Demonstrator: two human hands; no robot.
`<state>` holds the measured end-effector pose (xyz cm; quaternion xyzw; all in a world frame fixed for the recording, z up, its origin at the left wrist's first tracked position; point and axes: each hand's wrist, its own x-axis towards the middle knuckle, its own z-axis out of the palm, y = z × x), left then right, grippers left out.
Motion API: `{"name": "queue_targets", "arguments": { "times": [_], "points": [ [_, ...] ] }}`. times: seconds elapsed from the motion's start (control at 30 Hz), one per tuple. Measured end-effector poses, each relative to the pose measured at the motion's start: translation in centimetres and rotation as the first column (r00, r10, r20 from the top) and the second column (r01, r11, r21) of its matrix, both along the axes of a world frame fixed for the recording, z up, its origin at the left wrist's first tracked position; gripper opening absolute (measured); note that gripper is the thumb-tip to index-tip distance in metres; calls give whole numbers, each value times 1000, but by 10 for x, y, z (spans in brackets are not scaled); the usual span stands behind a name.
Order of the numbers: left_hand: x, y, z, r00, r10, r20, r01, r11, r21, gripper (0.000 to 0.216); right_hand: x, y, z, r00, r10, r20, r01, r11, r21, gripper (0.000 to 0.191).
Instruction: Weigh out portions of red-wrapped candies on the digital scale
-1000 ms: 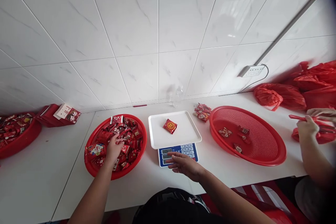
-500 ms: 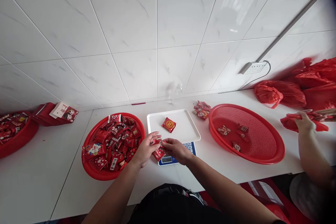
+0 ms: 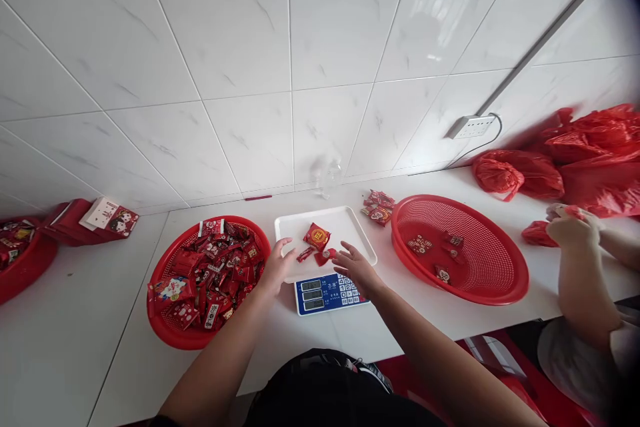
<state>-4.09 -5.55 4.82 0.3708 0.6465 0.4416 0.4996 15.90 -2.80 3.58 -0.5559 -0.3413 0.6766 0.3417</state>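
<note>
Several red wrapped sweets (image 3: pixel 318 236) lie on the white tray (image 3: pixel 290 221) of a blue digital scale (image 3: pixel 330 293); the largest carries a round gold emblem. My left hand (image 3: pixel 276 268) is at the tray's front left edge, fingers apart and holding nothing. At the front right of the tray, my right hand (image 3: pixel 356 267) is open too, its fingertips close to a small red sweet (image 3: pixel 325 257). To the left stands a red basket (image 3: pixel 156 310) heaped with red-wrapped sweets (image 3: pixel 220 270).
On the right, a wide red basket (image 3: pixel 500 240) holds a few packets. Small red packets (image 3: pixel 379 207) lie behind it. A clear plastic item (image 3: pixel 331 177) stands by the wall. Red bags (image 3: pixel 595 160) and a co-worker's hands (image 3: pixel 575 223) are at far right; red envelopes (image 3: pixel 90 217) at left.
Both hands have let go of the small red sweets, which now lie on the tray beside the gold-emblem one. My hands have moved apart. The co-worker's hands have gathered up red plastic.
</note>
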Motion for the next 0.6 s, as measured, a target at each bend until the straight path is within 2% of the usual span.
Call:
{"name": "queue_targets", "arguments": {
  "times": [0.1,0.2,0.3,0.37,0.47,0.6],
  "points": [
    [-32,-15,-9,924,-9,-381,20,1000,23,32,4,-1,-2,996,-15,84,11,999,49,63],
    [-74,-33,-27,842,5,-540,-38,998,-50,31,3,-7,-1,993,38,115,-50,994,97,50],
    [-109,-52,-51,757,-114,-644,-37,976,-216,25,1,-18,0,976,161,147,-176,980,96,39],
    [-123,-60,-65,687,-209,-696,-25,950,-311,22,-1,-25,-1,959,224,176,-240,968,76,37],
    [-127,-63,-78,575,-315,-755,-13,919,-393,26,-3,-34,-4,942,276,190,-290,956,48,36],
    [-124,-57,-81,464,-409,-786,-17,882,-470,39,-1,-40,-6,933,307,189,-318,947,32,33]
  ]
}}
